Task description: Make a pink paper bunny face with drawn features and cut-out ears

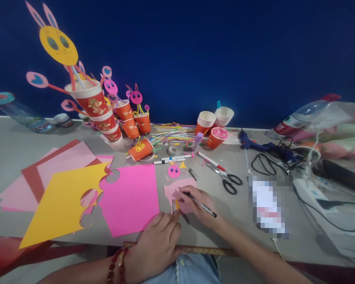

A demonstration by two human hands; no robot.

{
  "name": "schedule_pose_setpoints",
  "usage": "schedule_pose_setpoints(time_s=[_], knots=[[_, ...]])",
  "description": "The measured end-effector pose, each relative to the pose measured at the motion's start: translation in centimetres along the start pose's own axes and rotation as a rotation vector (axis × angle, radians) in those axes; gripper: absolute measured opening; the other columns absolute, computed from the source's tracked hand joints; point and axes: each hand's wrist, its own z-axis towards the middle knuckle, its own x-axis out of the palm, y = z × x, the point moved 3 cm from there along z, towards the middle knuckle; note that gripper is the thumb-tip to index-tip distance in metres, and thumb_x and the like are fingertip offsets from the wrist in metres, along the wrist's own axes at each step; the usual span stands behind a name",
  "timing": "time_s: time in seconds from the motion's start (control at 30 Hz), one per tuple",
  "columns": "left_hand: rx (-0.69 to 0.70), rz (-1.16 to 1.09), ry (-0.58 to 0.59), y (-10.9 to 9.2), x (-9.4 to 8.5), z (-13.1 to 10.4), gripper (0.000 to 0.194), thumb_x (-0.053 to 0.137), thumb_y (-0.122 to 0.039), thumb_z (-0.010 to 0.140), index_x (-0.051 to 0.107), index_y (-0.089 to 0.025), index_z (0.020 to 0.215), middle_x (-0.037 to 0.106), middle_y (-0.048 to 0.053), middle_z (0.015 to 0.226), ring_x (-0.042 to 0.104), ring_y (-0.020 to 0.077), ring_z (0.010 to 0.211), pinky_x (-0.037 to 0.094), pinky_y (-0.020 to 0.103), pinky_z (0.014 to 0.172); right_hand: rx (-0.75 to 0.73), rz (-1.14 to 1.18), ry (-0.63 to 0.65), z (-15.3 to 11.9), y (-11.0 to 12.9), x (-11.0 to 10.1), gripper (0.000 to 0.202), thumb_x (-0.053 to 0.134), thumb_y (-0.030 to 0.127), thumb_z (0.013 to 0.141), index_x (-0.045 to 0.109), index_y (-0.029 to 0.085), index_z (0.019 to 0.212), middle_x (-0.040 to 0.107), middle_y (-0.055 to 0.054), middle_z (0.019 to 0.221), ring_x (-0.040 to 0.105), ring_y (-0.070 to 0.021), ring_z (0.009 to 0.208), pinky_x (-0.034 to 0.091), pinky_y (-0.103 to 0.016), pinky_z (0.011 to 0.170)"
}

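Note:
My right hand is closed around a black pen, its tip over a pale pink paper piece with cut edges. My left hand, a beaded bracelet at its wrist, lies at the lower edge of that pink piece, fingers close together and pointing forward. A small yellow strip shows between the hands. Whether my left fingers pinch anything is hidden. Just beyond the paper is a small magenta face cutout. Black-handled scissors lie open to the right.
Magenta and yellow sheets lie left. Decorated red cups stand behind them; one cup lies on its side. Markers, tape and straws are at the back. A glue gun, cables and a blurred device are right.

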Motion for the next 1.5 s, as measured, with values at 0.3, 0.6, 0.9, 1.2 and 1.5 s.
schedule_pose_setpoints(time_s=[0.3,0.6,0.9,1.2,1.5], knots=[[-0.072,-0.056,0.011,-0.5,0.5,-0.1,0.056,0.060,-0.062,0.090,0.060,-0.013,0.117,0.055,0.014,0.143,0.052,0.0282,0.114,0.035,0.041,0.098,-0.242,-0.042,0.037,-0.4,-0.1,0.2,0.023,0.044,0.026,0.102,0.066,0.023,0.107,0.078,-0.004,0.093,0.071,-0.0170,0.085,0.055,-0.028,0.076],[-0.091,-0.056,-0.007,-0.7,1.0,-0.6,0.059,0.059,-0.063,0.091,0.058,-0.014,0.124,0.051,0.013,0.148,0.049,0.0277,0.115,0.033,0.040,0.101,-0.243,-0.093,0.070,-0.5,-0.8,0.3,0.025,0.045,0.028,0.102,0.069,0.021,0.105,0.079,-0.005,0.096,0.071,-0.0173,0.086,0.055,-0.029,0.077],[-0.100,-0.012,-0.006,-1.0,0.8,-0.3,0.078,0.051,-0.065,0.094,0.048,-0.007,0.144,0.054,0.015,0.144,0.049,0.0286,0.113,0.033,0.041,0.099,-0.296,-0.196,0.034,-0.6,-0.9,0.7,0.022,0.047,0.024,0.101,0.069,0.022,0.101,0.077,-0.004,0.086,0.070,-0.0174,0.078,0.054,-0.028,0.072],[-0.132,-0.041,0.005,-1.8,-0.5,0.6,0.071,0.052,-0.066,0.092,0.058,-0.008,0.133,0.056,0.020,0.140,0.052,0.0304,0.115,0.038,0.041,0.093,-0.267,-0.170,0.001,-0.5,-0.8,0.7,0.023,0.047,0.027,0.102,0.069,0.023,0.102,0.078,-0.004,0.087,0.071,-0.0172,0.076,0.055,-0.028,0.071],[-0.153,-0.103,0.020,-1.5,-0.5,0.5,0.070,0.045,-0.065,0.096,0.055,-0.010,0.136,0.056,0.018,0.143,0.054,0.0296,0.116,0.038,0.042,0.096,-0.257,-0.139,-0.001,-0.5,-0.4,0.5,0.023,0.046,0.026,0.101,0.068,0.022,0.105,0.078,-0.003,0.088,0.071,-0.0166,0.075,0.056,-0.029,0.071]])
